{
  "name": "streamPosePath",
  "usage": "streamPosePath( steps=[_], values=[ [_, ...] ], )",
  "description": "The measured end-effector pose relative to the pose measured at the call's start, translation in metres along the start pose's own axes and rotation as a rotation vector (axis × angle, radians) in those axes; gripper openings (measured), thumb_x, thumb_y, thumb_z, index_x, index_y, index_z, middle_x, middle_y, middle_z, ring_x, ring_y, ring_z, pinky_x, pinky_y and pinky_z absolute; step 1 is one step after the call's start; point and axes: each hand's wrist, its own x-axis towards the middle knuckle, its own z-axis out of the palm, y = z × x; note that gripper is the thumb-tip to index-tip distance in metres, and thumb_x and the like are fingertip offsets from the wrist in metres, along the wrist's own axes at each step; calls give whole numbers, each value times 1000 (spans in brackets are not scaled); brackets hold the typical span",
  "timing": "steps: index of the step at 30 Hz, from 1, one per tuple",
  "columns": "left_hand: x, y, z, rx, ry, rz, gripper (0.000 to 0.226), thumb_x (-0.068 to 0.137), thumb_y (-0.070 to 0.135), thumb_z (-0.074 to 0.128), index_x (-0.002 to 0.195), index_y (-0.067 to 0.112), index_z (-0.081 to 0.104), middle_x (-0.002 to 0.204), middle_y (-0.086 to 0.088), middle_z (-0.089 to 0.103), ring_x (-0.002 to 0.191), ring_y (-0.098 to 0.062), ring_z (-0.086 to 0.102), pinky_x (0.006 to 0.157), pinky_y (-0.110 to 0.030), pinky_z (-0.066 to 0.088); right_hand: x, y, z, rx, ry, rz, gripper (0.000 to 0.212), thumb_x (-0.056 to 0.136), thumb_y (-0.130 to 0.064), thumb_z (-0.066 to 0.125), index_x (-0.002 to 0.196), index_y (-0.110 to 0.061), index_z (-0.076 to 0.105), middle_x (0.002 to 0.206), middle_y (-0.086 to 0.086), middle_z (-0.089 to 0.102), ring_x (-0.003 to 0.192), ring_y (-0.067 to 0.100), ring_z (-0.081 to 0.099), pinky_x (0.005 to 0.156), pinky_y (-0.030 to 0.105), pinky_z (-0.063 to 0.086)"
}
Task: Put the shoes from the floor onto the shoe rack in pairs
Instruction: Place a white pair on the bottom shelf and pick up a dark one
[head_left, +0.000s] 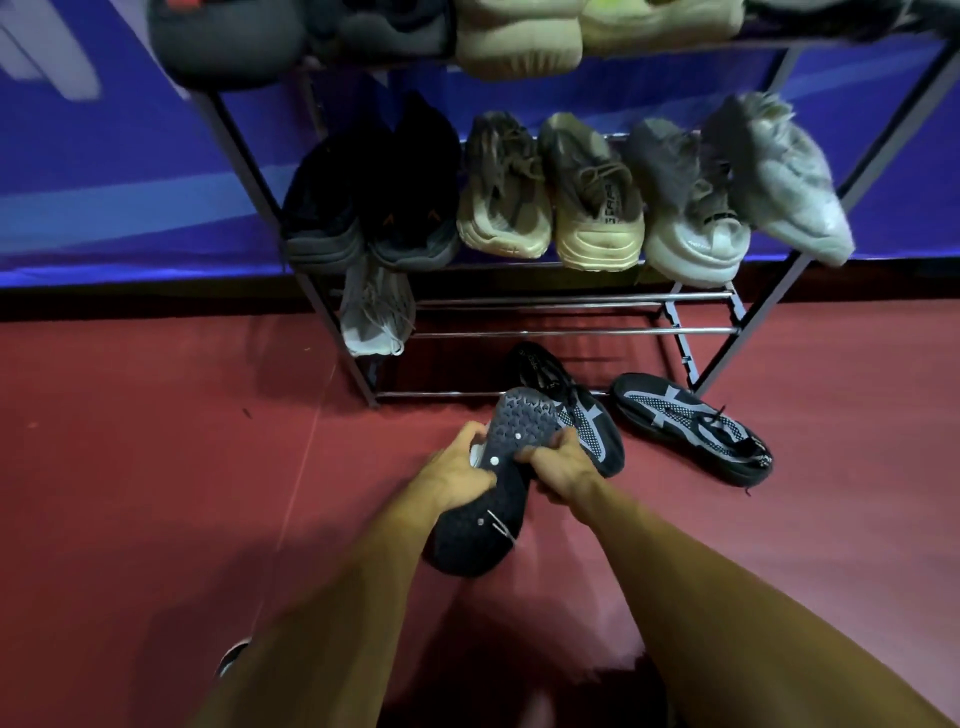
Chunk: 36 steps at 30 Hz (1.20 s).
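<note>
Dark shoe (478, 540) | sole-up, held off the floor in front of rack (571, 331) | L hand (457, 470) + R hand (556, 465) fingers wrapped round its sides | imo flip it upright b4 shelving, toe in, next to its match

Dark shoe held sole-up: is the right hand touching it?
Touching. The head view shows the right hand with its fingers curled over the edge of the dark shoe, gripping it with no gap.
</note>
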Motion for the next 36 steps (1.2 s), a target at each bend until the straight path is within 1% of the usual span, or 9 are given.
streamPosePath(
  steps=[3, 7, 12, 17, 20, 23, 27, 32, 36],
  values=[
    [-17, 6, -15, -66, 72, 44, 31, 83, 20, 57, 103, 40, 42, 97, -2, 67, 91, -26, 64, 77, -37, 50, -27, -26, -9, -90, -21, -144, 41, 82, -23, 66, 115, -20, 41, 88, 2, 60, 67, 16, 53, 54, 28, 42],
    [-45, 21, -39, -38, 86, 144, 35, 91, 21, 55, 118, 35, 37, 99, 3, 59, 95, -21, 56, 78, -31, 40, -57, -47, -20, -220, 10, -277, 29, 71, -25, 59, 92, -34, 41, 89, 4, 68, 78, 23, 61, 78, 43, 54],
    [-68, 32, -71, -72, 175, 168, 24, 75, 0, 42, 86, 21, 46, 71, -2, 55, 76, -24, 53, 67, -33, 41, -86, -70, -26, -102, -18, -408, 23, 68, -8, 52, 85, -23, 47, 65, 3, 52, 60, 19, 42, 54, 29, 35],
    [-91, 53, -109, -366, 281, 168, 29, 80, 1, 37, 77, 24, 53, 72, -3, 65, 65, -20, 62, 51, -22, 34, -113, -114, -31, 143, -88, -318, 21, 82, 3, 43, 80, -17, 48, 67, 9, 58, 53, 20, 54, 41, 18, 30],
    [-110, 64, -130, -426, 230, 179, 13, 78, 20, 45, 76, 22, 58, 68, -1, 67, 68, -20, 65, 57, -23, 35, -124, -138, -36, 322, -125, -231, 16, 86, -15, 47, 70, -18, 47, 53, 0, 49, 43, 14, 42, 46, 20, 24],
    [-114, 66, -136, -353, 201, 188, 36, 81, 59, 52, 85, 24, 61, 71, 4, 64, 72, -17, 62, 63, -26, 43, -131, -154, -39, 235, -174, -300, 30, 90, -37, 55, 66, -21, 50, 49, -6, 40, 39, 9, 33, 45, 22, 23],
    [-100, 51, -123, -477, 197, 161, 27, 85, 51, 61, 85, 25, 52, 78, 5, 59, 70, -11, 55, 66, -28, 43, -124, -145, -29, 162, -201, -325, 10, 79, -16, 64, 77, -21, 56, 68, -2, 51, 53, 11, 46, 50, 24, 35],
    [-80, 40, -105, -728, 206, 146, 17, 83, 24, 66, 83, 23, 49, 85, 2, 62, 70, -9, 53, 60, -26, 38, -95, -116, -12, 429, -138, -333, 52, 66, -15, 79, 113, -1, 63, 106, 17, 71, 98, 29, 70, 86, 39, 58],
    [-62, 37, -97, -740, 295, 154, 16, 80, 20, 66, 87, 21, 52, 84, -2, 61, 79, -17, 57, 68, -32, 44, -82, -107, -1, 487, -226, -245, 42, 77, -10, 76, 111, 12, 68, 112, 26, 70, 107, 37, 67, 102, 45, 51]
  ],
)
